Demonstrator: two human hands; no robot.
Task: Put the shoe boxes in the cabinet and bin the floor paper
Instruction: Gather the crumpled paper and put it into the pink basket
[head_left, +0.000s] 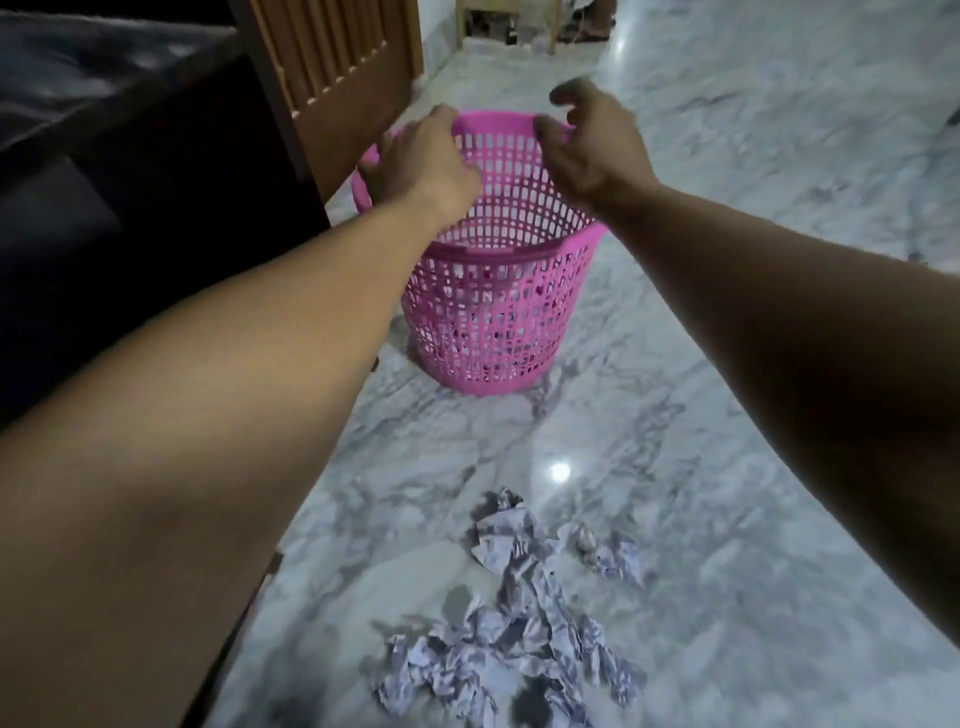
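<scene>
While both your arms reach forward, your left hand lies over the near-left rim of the pink basket, fingers spread and draped on the plastic; whether they truly grip it you cannot tell; your right hand hangs at the far-right rim, its fingers loosely curled and parted, thumb close to the edge, holding nothing that shows; the basket stands upright on the marble floor, just beside a wooden slatted panel and dark furniture along the floor's left edge; crumpled paper lies scattered on the floor nearest you, well apart from the basket; more pale scraps show through the basket's mesh near its bottom.
</scene>
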